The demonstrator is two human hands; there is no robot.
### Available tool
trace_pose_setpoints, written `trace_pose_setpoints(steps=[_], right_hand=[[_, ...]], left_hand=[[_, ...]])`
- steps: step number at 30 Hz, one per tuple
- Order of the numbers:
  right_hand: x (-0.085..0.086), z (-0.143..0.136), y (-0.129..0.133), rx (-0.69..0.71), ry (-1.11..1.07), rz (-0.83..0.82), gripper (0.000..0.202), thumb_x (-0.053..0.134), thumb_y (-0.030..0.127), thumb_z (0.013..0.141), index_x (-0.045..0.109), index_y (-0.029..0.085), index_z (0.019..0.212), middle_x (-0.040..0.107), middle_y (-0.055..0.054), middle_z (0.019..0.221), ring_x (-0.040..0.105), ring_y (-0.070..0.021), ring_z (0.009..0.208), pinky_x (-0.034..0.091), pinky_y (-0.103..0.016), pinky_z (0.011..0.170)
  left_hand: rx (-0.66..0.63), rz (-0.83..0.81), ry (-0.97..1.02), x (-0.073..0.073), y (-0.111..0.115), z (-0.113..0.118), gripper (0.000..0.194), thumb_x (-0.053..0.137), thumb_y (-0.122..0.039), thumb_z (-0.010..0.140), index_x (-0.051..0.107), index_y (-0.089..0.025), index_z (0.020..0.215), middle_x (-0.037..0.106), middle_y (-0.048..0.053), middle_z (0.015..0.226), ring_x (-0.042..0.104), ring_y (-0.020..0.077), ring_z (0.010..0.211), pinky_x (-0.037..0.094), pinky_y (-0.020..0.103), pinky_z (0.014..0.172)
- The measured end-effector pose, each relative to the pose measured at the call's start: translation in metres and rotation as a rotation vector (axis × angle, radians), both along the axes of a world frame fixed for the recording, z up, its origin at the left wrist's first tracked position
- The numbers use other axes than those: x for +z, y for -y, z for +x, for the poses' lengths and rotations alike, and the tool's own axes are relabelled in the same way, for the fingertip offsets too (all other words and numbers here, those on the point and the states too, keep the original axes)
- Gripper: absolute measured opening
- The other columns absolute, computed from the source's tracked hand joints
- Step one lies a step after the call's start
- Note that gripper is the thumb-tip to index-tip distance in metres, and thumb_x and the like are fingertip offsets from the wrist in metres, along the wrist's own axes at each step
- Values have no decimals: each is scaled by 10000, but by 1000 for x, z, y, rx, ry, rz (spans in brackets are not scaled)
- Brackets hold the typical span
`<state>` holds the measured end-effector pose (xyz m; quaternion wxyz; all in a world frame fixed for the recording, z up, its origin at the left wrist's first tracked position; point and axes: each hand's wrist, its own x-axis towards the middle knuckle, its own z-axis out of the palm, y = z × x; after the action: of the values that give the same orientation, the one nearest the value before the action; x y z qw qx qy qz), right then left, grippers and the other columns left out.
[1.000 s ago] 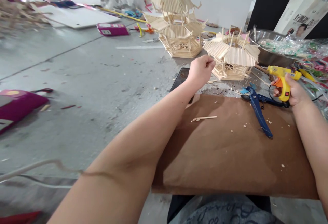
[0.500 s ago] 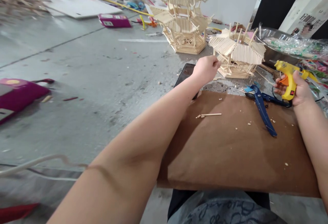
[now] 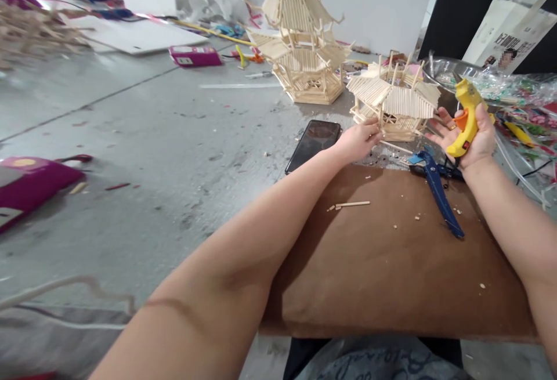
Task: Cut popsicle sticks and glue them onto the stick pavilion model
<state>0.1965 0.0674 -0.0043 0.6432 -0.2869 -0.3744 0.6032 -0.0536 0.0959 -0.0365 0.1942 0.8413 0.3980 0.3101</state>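
A small pavilion (image 3: 394, 101) of pale wooden sticks stands on the floor past the brown board. My left hand (image 3: 359, 141) is at its lower left edge, fingers closed on the base. My right hand (image 3: 476, 142) holds a yellow glue gun (image 3: 467, 119), nozzle tilted up, between thumb and palm; some of its fingers stretch toward the pavilion's right side. Just below lie blue-handled cutters (image 3: 441, 194), across the board's far edge. A short stick (image 3: 353, 203) with small offcuts lies on the brown board (image 3: 391, 275).
A taller stick pagoda (image 3: 307, 49) stands behind to the left. By my left wrist lies a black phone (image 3: 314, 145). At right are a metal bowl (image 3: 448, 69), plastic wrappings and a white bag (image 3: 509, 26). Purple boxes (image 3: 195, 56) sit on the grey floor.
My left hand has moved down to the pavilion's base. My right hand has brought the glue gun left, closer to the pavilion, with its nozzle turned upward. The view has shifted slightly.
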Motion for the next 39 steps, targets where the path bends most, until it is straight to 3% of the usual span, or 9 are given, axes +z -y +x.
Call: trace_pose_setpoints(steps=[4, 9, 14, 18, 21, 24, 31, 39], right_hand=[[-2, -6, -4, -25, -31, 16, 296, 445, 504, 707, 527, 227, 639, 637, -32, 844, 538, -287, 1009, 327, -612, 844], [-4, -14, -8, -66, -69, -5, 311, 432, 518, 698, 506, 227, 613, 626, -36, 879, 520, -290, 1018, 317, -630, 843], [-6, -18, -9, -26, -76, 42, 296, 481, 542, 679, 507, 249, 639, 614, -6, 882, 489, -273, 1067, 318, -622, 874], [-6, -17, -10, -11, -108, 54, 309, 477, 555, 679, 503, 248, 651, 616, -5, 890, 469, -267, 1093, 317, -602, 885], [-1, -17, -6, -12, -110, 45, 325, 472, 571, 674, 501, 248, 653, 623, -8, 893, 470, -276, 1090, 332, -604, 860], [9, -18, 1, 6, -103, 65, 313, 488, 567, 684, 502, 255, 663, 628, -10, 929, 496, -281, 1058, 347, -609, 834], [26, -20, 15, 58, -77, 122, 288, 497, 563, 680, 516, 277, 662, 627, 17, 961, 508, -285, 1070, 390, -557, 843], [24, -20, 12, 57, -113, 137, 319, 491, 576, 692, 515, 258, 676, 624, -8, 970, 494, -296, 1076, 369, -599, 848]], left_hand=[[-14, -89, 132, -1, -1, 4, 232, 439, -228, 813, 505, -131, 613, 551, 106, 1087, 577, 113, 782, 454, 212, 651], [-12, -308, 250, 4, 2, 8, 256, 421, -218, 835, 468, -123, 602, 532, 86, 1010, 482, 25, 530, 395, 163, 452], [18, -469, 354, 11, 7, 7, 255, 443, -223, 843, 459, -132, 606, 535, 41, 785, 484, 37, 541, 362, 126, 411], [-15, -584, 512, 14, 9, 5, 240, 429, -216, 857, 476, -125, 640, 537, 40, 809, 515, 36, 558, 399, 136, 435], [-23, -649, 622, 17, 10, 4, 130, 437, -211, 859, 536, -138, 817, 521, 12, 742, 539, 53, 570, 425, 158, 455], [-32, -659, 674, 23, 13, 2, 184, 436, -248, 866, 533, -158, 995, 494, -18, 653, 560, 73, 571, 449, 187, 482], [-48, -613, 705, 39, 24, 0, 217, 426, -344, 868, 533, -157, 901, 492, -21, 609, 590, 91, 583, 474, 207, 506], [-51, -644, 740, 36, 24, 0, 151, 463, -285, 853, 532, -152, 875, 498, -26, 610, 592, 88, 596, 480, 209, 513]])
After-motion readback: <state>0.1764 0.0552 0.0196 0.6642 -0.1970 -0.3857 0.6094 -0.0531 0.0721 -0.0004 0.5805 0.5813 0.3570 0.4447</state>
